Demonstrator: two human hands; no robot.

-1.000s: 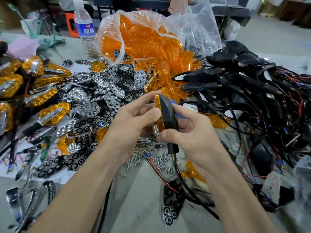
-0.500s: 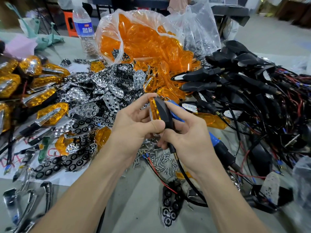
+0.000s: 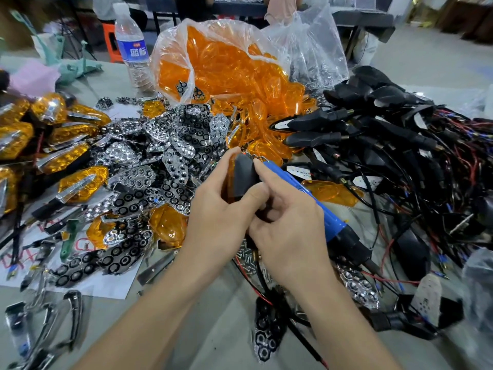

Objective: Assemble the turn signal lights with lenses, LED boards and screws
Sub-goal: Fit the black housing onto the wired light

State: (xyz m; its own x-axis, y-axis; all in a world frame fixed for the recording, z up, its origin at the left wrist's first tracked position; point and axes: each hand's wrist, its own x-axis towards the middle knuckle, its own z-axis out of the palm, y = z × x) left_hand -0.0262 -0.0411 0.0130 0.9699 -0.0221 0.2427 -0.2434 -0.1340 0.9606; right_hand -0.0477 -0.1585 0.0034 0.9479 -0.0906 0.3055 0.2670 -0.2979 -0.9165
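Black signal housing [image 3: 246,175], gripped by left hand [image 3: 216,218]

From my feed only the black back of the turn signal light [image 3: 244,177] shows. The left hand [image 3: 216,217] wraps its lower half, and its orange lens [image 3: 230,180] is a thin sliver at the edge. The tip of the blue screwdriver [image 3: 314,206] disappears behind the right hand [image 3: 290,231] and its fingers [image 3: 269,172], so I cannot tell whether it meets a screw. The loose screws [image 3: 246,256] on the desk [image 3: 208,329] are mostly covered by both wrists. The finished lights [image 3: 8,137] are cut off by the left edge. A person [image 3: 280,6] at the top is cropped to a torso. The chrome trims [image 3: 45,324] at bottom left are smeared, and the bag [image 3: 480,279] at the right edge is blurred.
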